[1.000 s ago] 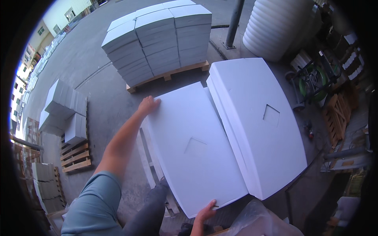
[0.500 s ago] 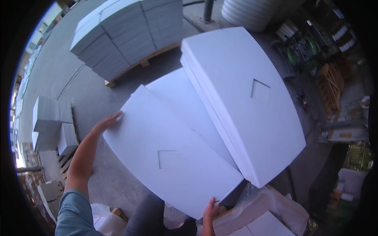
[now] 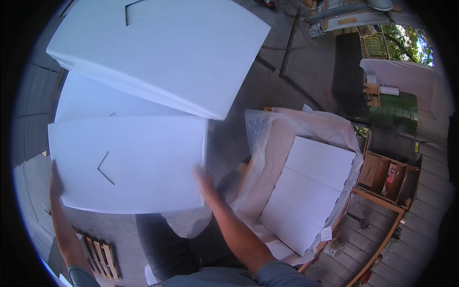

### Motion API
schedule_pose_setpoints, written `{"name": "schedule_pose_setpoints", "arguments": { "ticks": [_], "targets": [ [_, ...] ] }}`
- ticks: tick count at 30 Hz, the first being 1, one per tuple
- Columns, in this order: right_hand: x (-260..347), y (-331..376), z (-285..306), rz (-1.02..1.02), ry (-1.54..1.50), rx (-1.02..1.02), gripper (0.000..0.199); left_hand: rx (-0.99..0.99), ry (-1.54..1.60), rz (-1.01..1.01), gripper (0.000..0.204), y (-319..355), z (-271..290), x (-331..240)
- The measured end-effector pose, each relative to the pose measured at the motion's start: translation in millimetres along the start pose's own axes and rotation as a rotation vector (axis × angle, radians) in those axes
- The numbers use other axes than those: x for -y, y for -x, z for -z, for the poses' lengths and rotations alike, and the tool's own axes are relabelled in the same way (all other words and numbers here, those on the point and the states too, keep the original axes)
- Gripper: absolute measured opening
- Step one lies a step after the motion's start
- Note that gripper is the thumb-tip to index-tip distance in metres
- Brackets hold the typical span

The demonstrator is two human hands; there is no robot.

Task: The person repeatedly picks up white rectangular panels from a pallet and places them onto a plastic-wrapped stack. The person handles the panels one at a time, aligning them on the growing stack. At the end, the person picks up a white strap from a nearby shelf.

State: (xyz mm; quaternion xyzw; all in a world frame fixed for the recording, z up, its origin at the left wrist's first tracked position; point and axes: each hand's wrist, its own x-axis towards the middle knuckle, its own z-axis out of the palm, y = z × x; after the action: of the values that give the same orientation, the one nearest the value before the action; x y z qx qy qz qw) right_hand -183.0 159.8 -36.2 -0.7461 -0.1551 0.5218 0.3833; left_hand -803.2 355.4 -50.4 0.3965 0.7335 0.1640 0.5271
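Note:
A large white panel (image 3: 143,148) with a small angular cut mark lies in front of me, several layers thick at its right edge. It overlaps another white sheet (image 3: 95,95) beneath it. My left hand (image 3: 56,181) rests along its left edge, fingers stretched out. My right hand (image 3: 204,182), slightly blurred, is at the right edge with its fingers extended; whether it touches is hard to tell. Beyond lies a thicker pile of white panels (image 3: 162,52), set at an angle and also bearing a cut mark.
At the right stands a crate lined with clear plastic (image 3: 258,138), holding white boxes (image 3: 313,184). A wooden pallet (image 3: 101,258) lies on the floor at lower left. Further right are a wooden shelf unit (image 3: 389,177) and a green drum-like object (image 3: 394,115).
My view has swung to the right, bringing the plastic-lined crate fully in. My right hand has moved up along the panel's right edge. My left hand remains at the left edge.

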Motion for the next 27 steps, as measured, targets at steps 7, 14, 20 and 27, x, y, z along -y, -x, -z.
{"name": "schedule_pose_setpoints", "arguments": {
  "ticks": [7, 14, 20, 27],
  "targets": [
    [-10.6, -12.8, 20.4, -0.014, 0.061, 0.028, 0.054, 0.043, 0.183, 0.008, 0.082, 60.8, -25.0, 27.5],
    [18.4, -6.2, 72.1, -0.122, 0.409, 0.069, 0.077, 0.045, 0.372, 0.309, 0.090, 166.4, -60.8, 72.5],
    [11.5, 29.8, 149.8, -0.244, 0.608, 0.200, 0.088, 0.076, 0.193, 0.392, 0.096, 276.5, -92.8, 66.3],
    [7.1, 122.6, 259.5, -0.443, 0.388, 0.328, 0.071, 0.132, -0.115, 0.489, 0.083, 365.8, -135.6, 33.1]
  ]
}}
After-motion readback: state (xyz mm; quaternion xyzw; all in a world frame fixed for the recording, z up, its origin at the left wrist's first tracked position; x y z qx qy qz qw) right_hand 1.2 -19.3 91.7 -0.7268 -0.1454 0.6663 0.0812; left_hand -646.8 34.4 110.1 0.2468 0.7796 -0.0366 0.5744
